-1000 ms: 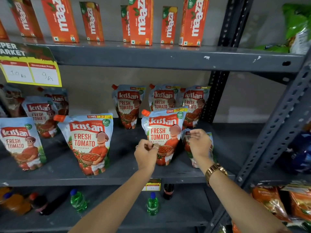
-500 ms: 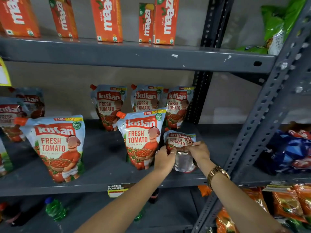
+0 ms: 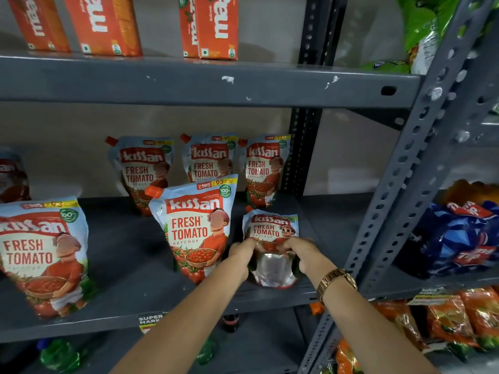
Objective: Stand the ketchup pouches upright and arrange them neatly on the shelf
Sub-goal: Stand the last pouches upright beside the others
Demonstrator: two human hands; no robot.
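A small ketchup pouch lies tilted back near the front right of the grey middle shelf, its silvery base facing me. My left hand grips its left side and my right hand grips its right side. Just to its left a large ketchup pouch stands upright. Three more pouches stand at the back: one at left, one in the middle and one at right. Another large pouch stands at the front left.
Orange juice cartons line the upper shelf. A perforated grey upright rises right of my hands. Blue snack bags and orange packets fill the neighbouring rack. Green bottles stand on the lower shelf.
My left hand left the large upright pouch and moved right onto the small pouch. Both hands slid down to its lower sides and tipped it up. The view shifted right.
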